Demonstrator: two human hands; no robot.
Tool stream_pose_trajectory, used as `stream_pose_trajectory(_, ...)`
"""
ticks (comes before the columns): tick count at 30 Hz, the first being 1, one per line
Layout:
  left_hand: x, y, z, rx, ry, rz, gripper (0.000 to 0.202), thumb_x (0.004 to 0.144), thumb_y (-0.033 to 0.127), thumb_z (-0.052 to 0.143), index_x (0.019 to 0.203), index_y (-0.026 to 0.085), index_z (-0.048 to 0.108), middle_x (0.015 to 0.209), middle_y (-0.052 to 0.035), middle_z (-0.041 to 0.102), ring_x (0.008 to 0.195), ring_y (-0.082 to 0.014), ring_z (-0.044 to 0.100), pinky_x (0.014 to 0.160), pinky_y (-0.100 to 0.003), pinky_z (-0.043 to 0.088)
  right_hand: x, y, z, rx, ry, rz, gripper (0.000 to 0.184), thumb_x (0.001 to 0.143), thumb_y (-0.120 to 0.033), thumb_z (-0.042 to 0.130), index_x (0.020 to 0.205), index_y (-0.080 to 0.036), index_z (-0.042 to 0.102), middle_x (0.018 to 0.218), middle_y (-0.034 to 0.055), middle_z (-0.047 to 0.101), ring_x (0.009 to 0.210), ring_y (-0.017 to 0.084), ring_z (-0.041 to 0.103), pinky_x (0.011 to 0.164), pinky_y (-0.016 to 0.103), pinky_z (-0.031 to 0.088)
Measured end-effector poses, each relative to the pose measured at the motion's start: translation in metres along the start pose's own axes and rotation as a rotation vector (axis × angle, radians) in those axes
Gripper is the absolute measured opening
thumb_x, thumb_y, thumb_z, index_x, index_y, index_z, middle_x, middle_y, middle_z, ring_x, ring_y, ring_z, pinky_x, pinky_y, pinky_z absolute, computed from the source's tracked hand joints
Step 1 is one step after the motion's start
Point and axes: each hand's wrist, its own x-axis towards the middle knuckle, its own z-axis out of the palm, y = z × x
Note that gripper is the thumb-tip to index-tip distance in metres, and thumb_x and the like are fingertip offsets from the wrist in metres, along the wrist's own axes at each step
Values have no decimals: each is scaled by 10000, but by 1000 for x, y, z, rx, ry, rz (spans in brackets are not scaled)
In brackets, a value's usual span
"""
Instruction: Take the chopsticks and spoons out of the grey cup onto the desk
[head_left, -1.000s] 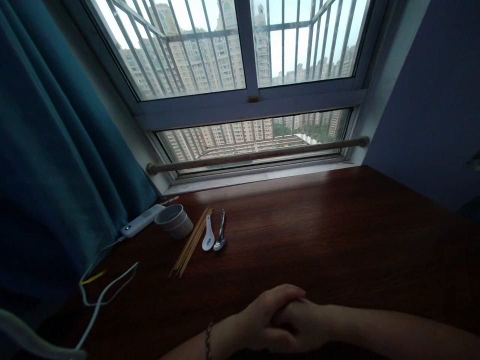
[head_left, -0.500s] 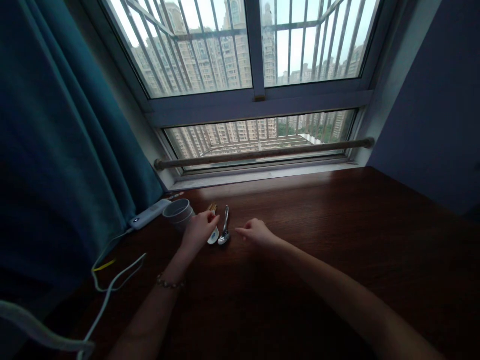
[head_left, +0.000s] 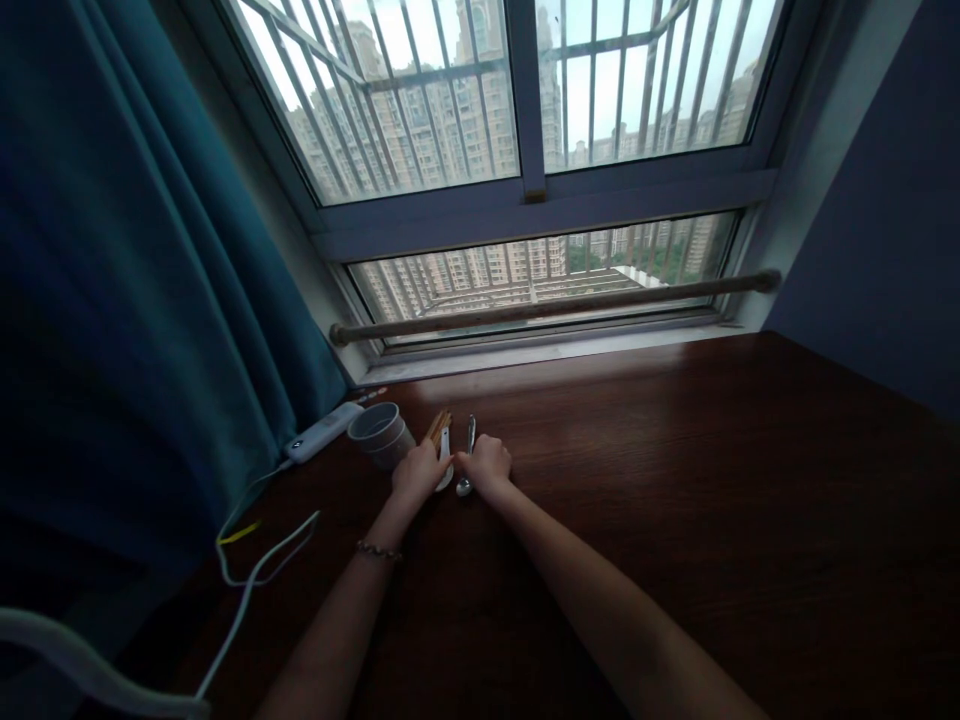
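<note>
My left hand is closed at the near end of a small bundle of wooden chopsticks, whose far ends stick out past the knuckles. Beside them lies a white soup spoon, its bowl partly covered by my left thumb. My right hand, fingers curled, is closed at the middle of a shiny metal spoon; its thumb crosses the handle and the bowl points toward me. Both thumbs nearly meet between the spoons. How firmly the fingers grip is hard to see. A grey cup stands just left of my left hand.
A white power strip lies by the blue curtain at left, with a white cable and a yellow strip nearer me. The dark wooden tabletop reaches the window sill. A rail crosses the window.
My right hand has moved left onto the metal spoon. My left hand has drawn back slightly toward me, uncovering more of the chopsticks and white spoon. The view has shifted slightly.
</note>
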Motion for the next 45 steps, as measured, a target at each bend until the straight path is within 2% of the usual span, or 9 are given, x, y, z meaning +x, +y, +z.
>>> stream_pose_trajectory(7,6,-2,7,13,-72,10,474,820,536,456,990,105,556,975,-137,607,872,-219,597,736,-354,462,2,-2,5,-64,23,-5,271,700,-316,638,869,-105,652,867,141,616,819,302,595,699,390,486)
stream_pose_trajectory(12,5,0,6,16,-63,-10,417,847,482,447,1007,113,556,969,-115,605,867,-204,596,743,-359,464,2,-2,8,-97,36,-21,217,725,-256,577,860,-104,653,856,136,617,811,297,596,691,389,487)
stream_pose_trajectory(17,4,2,7,27,-41,-31,393,854,464,457,980,107,564,939,-101,611,870,-200,594,763,-366,462,3,-2,8,-110,14,-24,209,724,-274,589,840,-115,658,844,136,621,815,291,597,698,379,486)
stream_pose_trajectory(25,14,-8,16,-25,-24,-35,298,908,363,410,986,122,568,952,-80,596,888,-180,577,792,-373,456,8,-1,-2,-78,-75,18,182,756,-195,576,895,-102,649,890,115,627,851,257,599,731,380,488)
stream_pose_trajectory(29,18,-10,19,-60,-17,1,255,893,333,450,967,122,570,943,-72,590,889,-177,568,799,-372,451,12,0,-14,-9,-124,40,209,760,-236,614,912,-95,642,910,117,626,870,242,596,742,370,483)
stream_pose_trajectory(33,19,-7,19,-112,10,37,239,889,320,454,914,112,569,910,-71,586,869,-175,563,798,-367,437,15,-1,-40,101,-103,11,204,747,-311,647,842,-132,663,854,85,637,845,222,601,703,296,460)
stream_pose_trajectory(38,15,5,9,-270,-24,184,234,868,305,484,779,102,562,778,-38,572,763,-148,550,743,-320,427,9,8,-99,230,-46,-72,194,779,-340,629,771,-152,677,735,28,635,740,145,598,563,200,370)
stream_pose_trajectory(41,3,18,2,-416,-98,302,218,858,273,491,744,100,558,714,-17,557,686,-125,536,651,-265,418,-4,33,-138,266,-49,-120,194,779,-295,639,710,-115,663,652,26,613,646,120,576,518,188,333)
stream_pose_trajectory(45,-26,41,-4,-593,-208,404,246,851,297,466,735,97,550,634,2,523,553,-95,487,517,-215,359,-30,90,-181,260,-95,-90,208,768,-202,639,598,-84,618,540,29,565,503,107,508,464,195,300)
